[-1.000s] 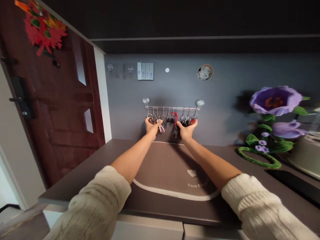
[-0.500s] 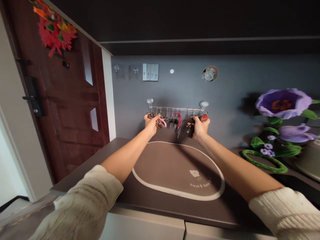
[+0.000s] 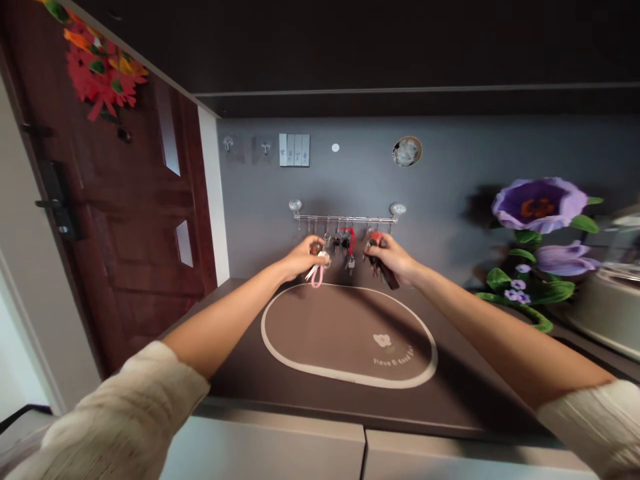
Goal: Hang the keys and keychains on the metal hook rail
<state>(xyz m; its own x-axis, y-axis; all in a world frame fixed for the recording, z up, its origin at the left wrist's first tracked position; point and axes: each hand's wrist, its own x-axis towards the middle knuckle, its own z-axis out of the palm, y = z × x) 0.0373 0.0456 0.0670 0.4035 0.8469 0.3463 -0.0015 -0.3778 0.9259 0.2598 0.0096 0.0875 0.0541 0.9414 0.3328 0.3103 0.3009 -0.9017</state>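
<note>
Two bunches of keys are in the person's hands, in front of a clear rail (image 3: 345,219) on the grey wall. The left hand (image 3: 300,259) has its fingers curled and the thumb pressed in, and it holds a bunch with a pink loop (image 3: 317,277), which hangs below the fingers. The right hand (image 3: 397,259) is closed in the same manner around a darker bunch (image 3: 389,275), with something red near the fingertips. Both bunches are above the back edge of the brown mat (image 3: 345,333), not touching it.

As I judge, the work is done only in part: outermost hooks at both ends of the rail look bare, while some keys (image 3: 337,242) and a red cord (image 3: 353,240) hang at its middle. Whether each held bunch is fully free of its hook, I cannot tell. No keys lie on the mat.
</note>
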